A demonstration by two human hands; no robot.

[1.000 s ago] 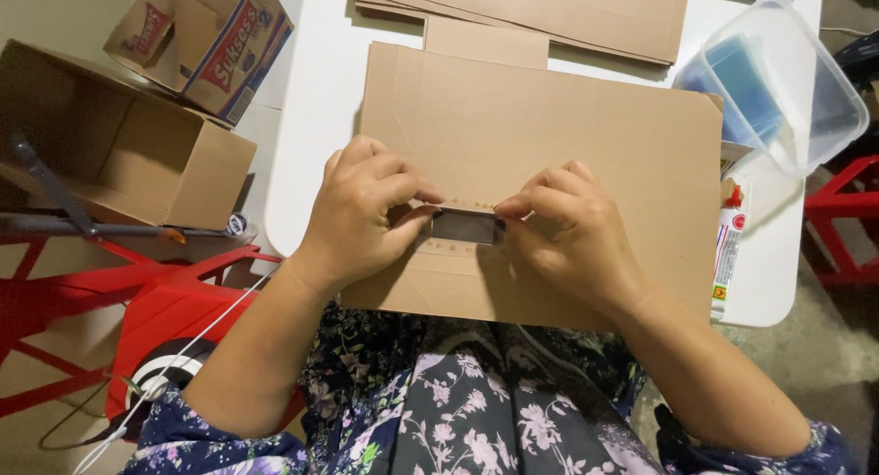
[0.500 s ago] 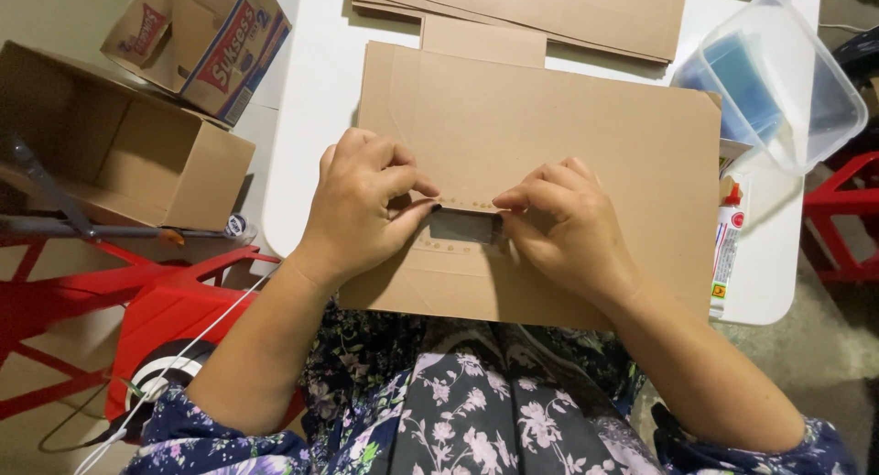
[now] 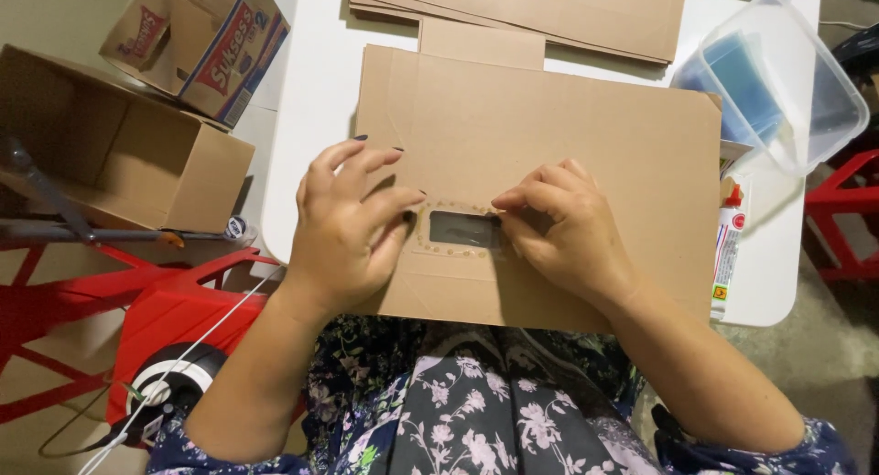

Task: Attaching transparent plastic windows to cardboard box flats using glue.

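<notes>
A flat brown cardboard sheet (image 3: 549,127) lies on the white table (image 3: 320,90) in front of me. It has a small rectangular window (image 3: 462,229) ringed with glue dots and covered by a dark, shiny film. My left hand (image 3: 348,223) rests on the sheet with its fingers spread and its thumb at the window's left edge. My right hand (image 3: 563,228) has its fingertips pinched together on the film's right edge.
More flat cardboard sheets (image 3: 549,8) are stacked at the table's far side. A clear plastic tub (image 3: 787,81) with blue contents and a glue tube (image 3: 728,246) sit on the right. An open carton (image 3: 110,154), a printed box (image 3: 201,40) and red metal frames (image 3: 174,301) stand to the left.
My hands have drawn slightly apart, uncovering the window with the film lying over it. The fingers of my left hand have spread out on the sheet.
</notes>
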